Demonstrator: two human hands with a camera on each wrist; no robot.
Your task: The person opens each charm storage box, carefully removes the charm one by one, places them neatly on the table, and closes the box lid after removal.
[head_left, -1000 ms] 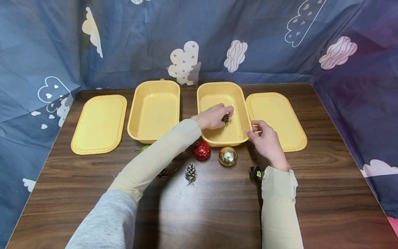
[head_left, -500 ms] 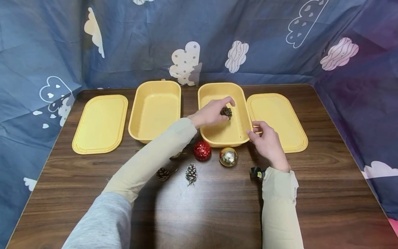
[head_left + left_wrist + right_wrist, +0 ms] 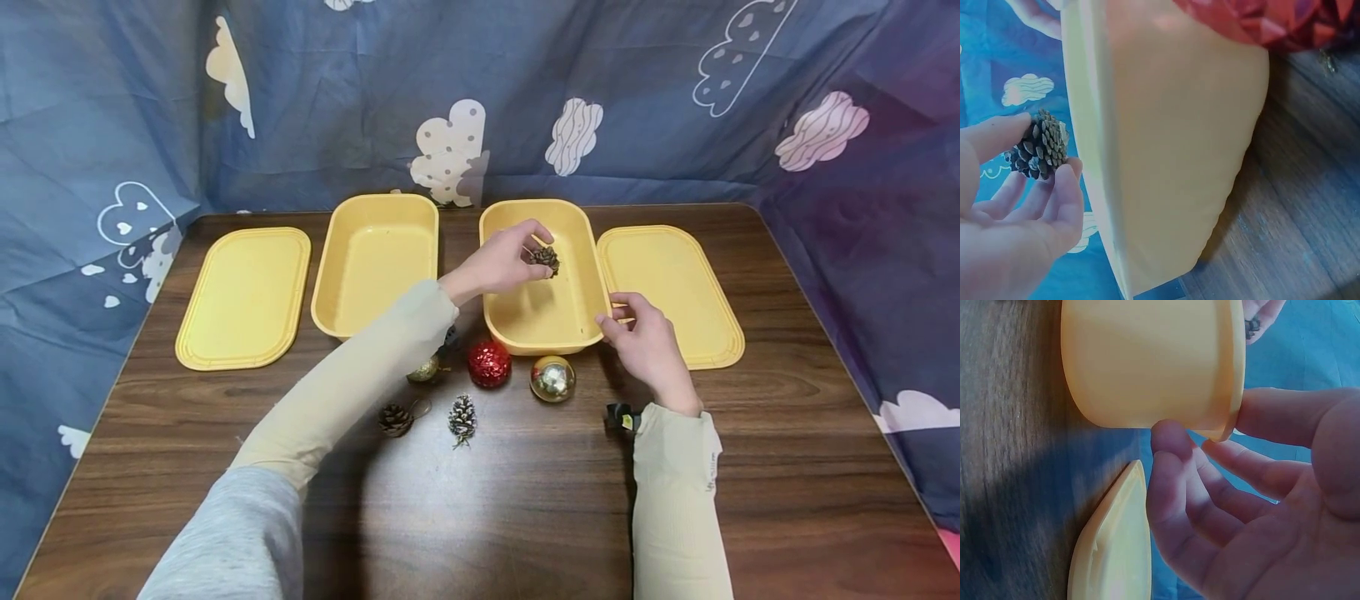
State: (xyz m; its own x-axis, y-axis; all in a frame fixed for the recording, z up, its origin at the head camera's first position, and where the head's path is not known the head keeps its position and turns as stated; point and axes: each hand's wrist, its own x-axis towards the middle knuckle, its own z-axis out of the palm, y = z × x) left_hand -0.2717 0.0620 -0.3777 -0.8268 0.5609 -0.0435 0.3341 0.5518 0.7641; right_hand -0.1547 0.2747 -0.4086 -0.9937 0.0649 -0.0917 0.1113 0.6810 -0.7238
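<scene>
My left hand (image 3: pixel 501 260) is over the right yellow container (image 3: pixel 577 321), pinching a pinecone (image 3: pixel 544 261) between thumb and fingers. In the left wrist view the pinecone (image 3: pixel 1041 147) shows brown, pale-tipped scales, up above the container's rim. My right hand (image 3: pixel 647 342) holds the near right corner of that container. From the right wrist view, the thumb touches the rim while curled fingers (image 3: pixel 1169 481) lie against the outer wall. Just in front of the container sit a red ball ornament (image 3: pixel 490 364) and a shiny gold ball ornament (image 3: pixel 552 379).
Left of this container stands another yellow container (image 3: pixel 378 275). Yellow lids lie outside, one left (image 3: pixel 243 300) and one right (image 3: pixel 671 296). A frosted pinecone (image 3: pixel 462 418), a brown pinecone (image 3: pixel 395 420) and a partly hidden gold-green ornament (image 3: pixel 424 370) lie nearer me.
My left hand has drawn up and slightly left with the pinecone, which was lower in the container and mostly hidden by the fingers. My right hand has stayed at the container's corner.
</scene>
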